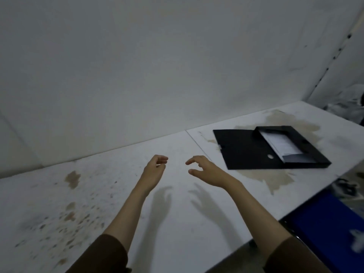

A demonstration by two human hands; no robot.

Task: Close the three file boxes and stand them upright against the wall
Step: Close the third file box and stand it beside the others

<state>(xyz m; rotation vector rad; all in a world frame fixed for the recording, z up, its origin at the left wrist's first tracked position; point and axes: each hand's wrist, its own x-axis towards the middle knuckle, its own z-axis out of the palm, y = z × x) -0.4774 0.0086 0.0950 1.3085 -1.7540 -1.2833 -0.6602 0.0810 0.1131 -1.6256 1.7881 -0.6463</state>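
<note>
One black file box [246,150] lies open and flat on the white table [98,203], at the right. Its lid is spread out to the left and white papers [281,143] rest in its tray on the right. No other file box is in view. My left hand [155,170] and my right hand [202,170] hover above the table's middle, left of the box, with fingers loosely curled and nothing in them. The two hands face each other a short gap apart. Neither touches the box.
A pale wall [157,75] runs along the table's far edge. The table top bears brown stains at the left and around the box. A blue object [331,223] sits below the table's right edge, with dark clutter beyond it.
</note>
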